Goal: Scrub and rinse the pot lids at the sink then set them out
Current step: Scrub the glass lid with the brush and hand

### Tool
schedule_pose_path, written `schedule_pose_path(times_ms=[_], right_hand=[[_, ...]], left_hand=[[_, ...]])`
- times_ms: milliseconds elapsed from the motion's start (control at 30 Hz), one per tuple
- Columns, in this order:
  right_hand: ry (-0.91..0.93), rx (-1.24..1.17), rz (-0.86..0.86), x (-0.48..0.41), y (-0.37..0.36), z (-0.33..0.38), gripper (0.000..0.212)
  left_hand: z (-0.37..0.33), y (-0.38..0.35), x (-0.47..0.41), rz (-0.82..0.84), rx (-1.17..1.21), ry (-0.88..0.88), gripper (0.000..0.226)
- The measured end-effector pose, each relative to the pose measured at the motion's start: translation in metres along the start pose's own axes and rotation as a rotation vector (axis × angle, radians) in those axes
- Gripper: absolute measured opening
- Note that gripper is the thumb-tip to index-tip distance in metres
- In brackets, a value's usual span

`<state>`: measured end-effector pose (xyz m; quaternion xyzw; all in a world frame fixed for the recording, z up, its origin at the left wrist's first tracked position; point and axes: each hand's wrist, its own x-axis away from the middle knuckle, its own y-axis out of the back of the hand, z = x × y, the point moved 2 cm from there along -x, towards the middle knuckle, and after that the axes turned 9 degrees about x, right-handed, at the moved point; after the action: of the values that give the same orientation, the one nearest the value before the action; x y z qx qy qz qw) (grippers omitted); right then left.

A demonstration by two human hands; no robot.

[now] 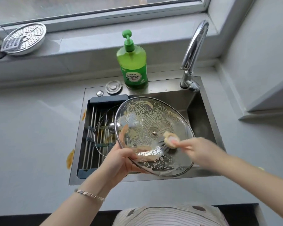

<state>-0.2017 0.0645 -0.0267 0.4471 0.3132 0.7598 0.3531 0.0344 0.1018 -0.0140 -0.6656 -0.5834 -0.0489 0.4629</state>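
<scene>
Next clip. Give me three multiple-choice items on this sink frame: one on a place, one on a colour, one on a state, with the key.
1. Where does the second glass lid lie? A) on the rack in the sink B) on the windowsill C) on the counter
2. The soap bottle is: A) blue B) green C) white
3. The held lid is: A) dry B) cracked C) sudsy
Key: 1 A, it rests on the bars; 2 B, body and pump are green; 3 C, foam streaks it as the right hand scrubs with the brush.
</scene>
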Motion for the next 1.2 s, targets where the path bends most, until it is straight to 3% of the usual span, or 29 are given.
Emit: schedule_pose_path(times_ms=[67, 233, 367, 500, 633, 767, 900, 1033, 1200], right_hand=[[-0.116, 0.111, 0.006, -0.005, 0.005, -0.014, 0.035], [0.186, -0.189, 0.108, 0.021, -0.016, 0.031, 0.036], [-0.035, 0.065, 0.085, 0.005, -0.001, -0.012, 0.033], [0.18, -0.22, 0.176, 0.024, -0.018, 0.016, 0.038], [-0.027, 0.037, 0.094, 0.008, -0.002, -0.026, 0.032], [0.017, 0.129, 0.128, 0.005, -0.014, -0.031, 0.037], [-0.129, 0.281, 0.02, -0.016, -0.004, -0.052, 0.04], [-0.099, 0.246, -0.054, -0.041, -0.014, -0.04, 0.042], [-0.312, 0.183, -0.094, -0.056, -0.008, -0.074, 0.046]], left_hand=[[-0.001, -0.001, -0.002, -0.01, -0.005, 0.008, 0.098], [0.001, -0.001, -0.008, -0.1, -0.021, -0.016, 0.098], [-0.009, -0.003, -0.005, -0.102, -0.034, -0.022, 0.098], [-0.017, -0.004, -0.005, -0.133, -0.062, -0.037, 0.096], [-0.021, 0.0, -0.001, -0.112, -0.07, -0.01, 0.094], [-0.02, 0.0, -0.002, -0.107, -0.094, 0.016, 0.095], [-0.018, -0.001, -0.002, -0.086, -0.092, 0.038, 0.097], [-0.015, -0.005, -0.006, -0.039, -0.116, 0.093, 0.089], [-0.019, -0.007, -0.013, -0.073, -0.202, 0.132, 0.076]])
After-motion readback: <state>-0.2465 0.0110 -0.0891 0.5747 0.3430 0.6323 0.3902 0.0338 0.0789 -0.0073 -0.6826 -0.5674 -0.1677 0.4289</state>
